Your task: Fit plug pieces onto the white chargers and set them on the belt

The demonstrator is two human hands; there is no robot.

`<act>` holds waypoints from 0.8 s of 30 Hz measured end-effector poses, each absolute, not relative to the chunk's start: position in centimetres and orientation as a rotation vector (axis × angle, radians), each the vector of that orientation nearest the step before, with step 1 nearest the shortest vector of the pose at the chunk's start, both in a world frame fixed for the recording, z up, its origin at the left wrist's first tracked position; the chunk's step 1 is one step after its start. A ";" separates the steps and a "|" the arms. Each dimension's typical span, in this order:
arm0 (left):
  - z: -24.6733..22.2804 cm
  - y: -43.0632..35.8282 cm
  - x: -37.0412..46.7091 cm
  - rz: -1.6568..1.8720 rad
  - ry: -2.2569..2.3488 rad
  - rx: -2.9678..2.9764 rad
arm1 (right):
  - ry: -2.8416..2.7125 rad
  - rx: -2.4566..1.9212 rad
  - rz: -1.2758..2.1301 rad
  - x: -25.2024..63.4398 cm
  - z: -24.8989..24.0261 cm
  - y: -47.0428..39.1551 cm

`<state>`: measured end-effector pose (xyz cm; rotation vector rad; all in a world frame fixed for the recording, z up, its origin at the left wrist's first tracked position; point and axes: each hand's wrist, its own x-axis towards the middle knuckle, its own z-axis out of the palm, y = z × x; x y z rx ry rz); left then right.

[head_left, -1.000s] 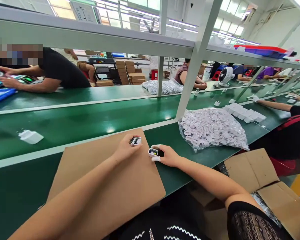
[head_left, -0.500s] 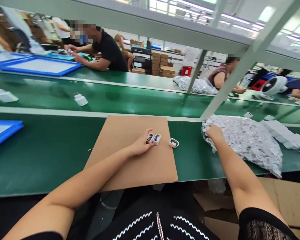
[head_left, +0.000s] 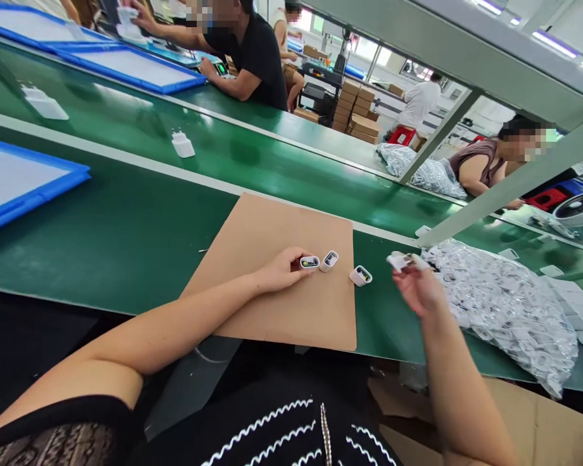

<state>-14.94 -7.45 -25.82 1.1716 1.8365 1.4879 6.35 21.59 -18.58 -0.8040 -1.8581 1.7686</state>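
Resting on the cardboard (head_left: pixel 282 310), the left hand (head_left: pixel 296 264) has its grip closed to the width of one casing (head_left: pixel 309 262), which is pinched lightly by its sides. The open end is turned up, so a bit of yellow and some dark parts can be seen inside. Just beside it, a second casing (head_left: pixel 329 261) is stood on the cardboard, not held by anything. A third casing (head_left: pixel 361 276) is parked at the cardboard's right edge, tilted a little, with yellow visible inside that one too.

Over on the right, a small white piece (head_left: pixel 397 261) is held up at the fingertips of the right hand (head_left: pixel 406 262), with that grip nearly closed around it. It's pretty blurry, so its exact shape can't be made out. The hand is raised near the left end of the clear bag (head_left: pixel 505 310), which is stuffed with white bits and laid on the green table (head_left: pixel 126 252). Farther back, two plugs (head_left: pixel 183 144) are seen lying well apart on the green strip.
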 end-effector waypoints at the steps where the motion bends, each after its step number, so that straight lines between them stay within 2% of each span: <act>1: -25.8 -7.4 -14.9 1.503 1.833 1.170 | -1.826 -0.739 1.961 5.8 -18.6 19.4; 5: -26.0 -7.5 -15.1 1.532 1.893 1.136 | -1.657 -0.634 2.386 3.4 -18.6 13.1; 11: -25.1 -8.3 -15.3 1.480 1.769 1.233 | -1.736 -0.614 2.390 0.7 -18.2 9.8; 14: -25.0 -8.3 -15.5 1.475 1.771 1.244 | -1.927 -0.577 2.076 -0.5 -18.5 8.9; 18: -25.3 -8.2 -15.8 1.497 1.730 1.293 | -2.226 -0.432 1.351 -1.1 -19.4 7.9; 24: -25.4 -8.2 -16.1 1.514 1.723 1.323 | -2.417 -0.268 0.969 -1.4 -21.0 7.0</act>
